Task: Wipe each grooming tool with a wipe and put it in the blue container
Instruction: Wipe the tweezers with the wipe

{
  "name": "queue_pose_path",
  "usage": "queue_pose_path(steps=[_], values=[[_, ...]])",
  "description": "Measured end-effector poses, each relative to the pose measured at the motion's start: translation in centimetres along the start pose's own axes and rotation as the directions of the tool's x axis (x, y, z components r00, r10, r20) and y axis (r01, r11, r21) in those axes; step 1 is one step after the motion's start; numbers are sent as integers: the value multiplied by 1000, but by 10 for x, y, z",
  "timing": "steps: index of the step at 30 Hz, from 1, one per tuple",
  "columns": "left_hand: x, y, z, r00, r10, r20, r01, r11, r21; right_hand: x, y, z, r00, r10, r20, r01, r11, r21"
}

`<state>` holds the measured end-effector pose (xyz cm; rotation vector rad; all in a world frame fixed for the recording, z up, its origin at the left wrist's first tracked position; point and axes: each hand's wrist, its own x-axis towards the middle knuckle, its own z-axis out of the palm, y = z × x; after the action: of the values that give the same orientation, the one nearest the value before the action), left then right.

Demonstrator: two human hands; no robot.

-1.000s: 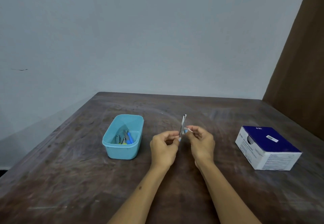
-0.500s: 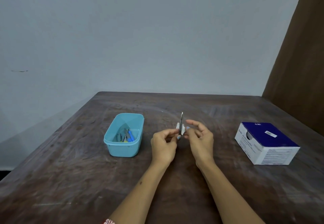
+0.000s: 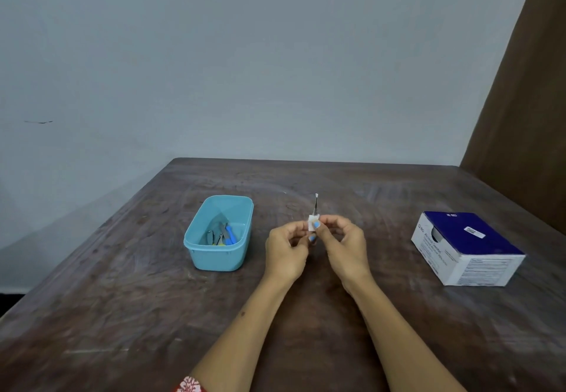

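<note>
Worn dark wooden table (image 3: 122,299), grey-blue wall (image 3: 245,54), brown panel (image 3: 526,115)

a worn dark wooden table (image 3: 128,306) carries a blue container (image 3: 219,255) at left, a box (image 3: 468,249) at right.

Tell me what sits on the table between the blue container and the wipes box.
In the head view, nothing lies on that stretch; above it, both hands hold a thin metal tool in a white wipe.

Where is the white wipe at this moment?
Head view, centre: the white wipe is folded around the thin metal tool, pinched by the right hand, between blue container and box.
</note>
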<state>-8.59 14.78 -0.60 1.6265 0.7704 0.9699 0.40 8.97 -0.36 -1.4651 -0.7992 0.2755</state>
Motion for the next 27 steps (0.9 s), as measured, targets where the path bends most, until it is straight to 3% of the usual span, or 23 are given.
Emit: queue_pose_path(steps=[5, 11, 17, 23, 27], values=[[0, 0, 2, 998, 28, 59, -33, 995, 90, 0, -4, 2, 998, -23, -53, 25, 999, 37], [-1, 0, 1, 1000, 18, -17, -17, 999, 48, -2, 0, 4, 998, -19, 62, 24, 997, -68], [-3, 4, 3, 999, 20, 44, -25, 995, 101, 0, -4, 5, 997, -51, -50, 48, 997, -57], [-1, 3, 0, 999, 20, 26, -22, 996, 81, -2, -1, 5, 999, -45, 30, 49, 991, -124], [-2, 5, 0, 994, 29, 102, -41, 992, 121, 2, -6, 4, 994, -89, -71, 83, 993, -84]])
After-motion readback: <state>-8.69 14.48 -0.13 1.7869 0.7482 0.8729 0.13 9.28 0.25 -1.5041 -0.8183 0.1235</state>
